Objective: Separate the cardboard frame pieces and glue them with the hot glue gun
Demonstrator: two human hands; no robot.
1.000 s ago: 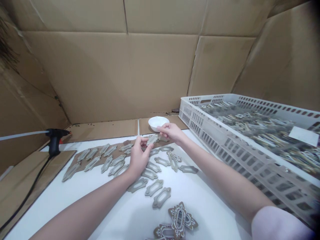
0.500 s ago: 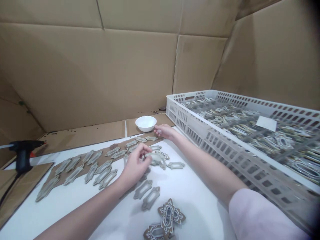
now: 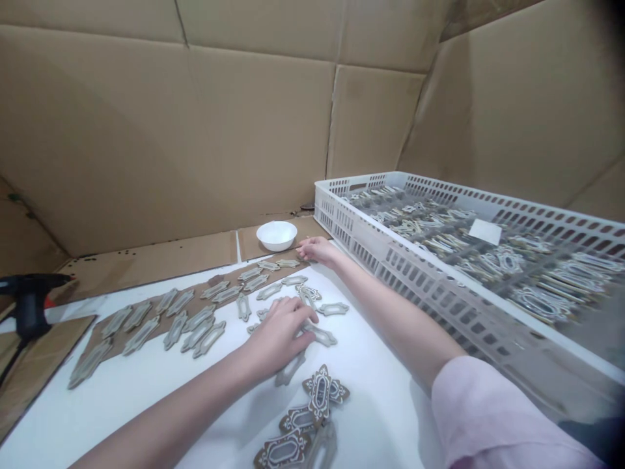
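Note:
My left hand (image 3: 283,329) is low over the white tabletop, thumb and fingers closed on one end of a grey oblong frame piece (image 3: 321,334) with a slot in its middle. Farther back, my right hand (image 3: 316,250) has its fingertips pinched at the right end of a brown cardboard strip (image 3: 198,303), just right of a white bowl (image 3: 277,236). What it pinches is too small and dark to make out. Many similar grey frames (image 3: 209,339) lie on and beside the strip. Nearer me, brown pieces with white scroll patterns (image 3: 319,394) overlap in a loose pile.
A white plastic crate (image 3: 375,254) on the right holds rows of patterned frames and a white card (image 3: 485,231). On the left, a black glue gun (image 3: 30,306) stands by a cardboard sheet (image 3: 53,342). Cardboard walls (image 3: 244,130) enclose the work area.
My left hand has come toward me and slightly right, its frame piece now lower. The right hand stays by the bowl, its fingers still pinched. The view has shifted a little.

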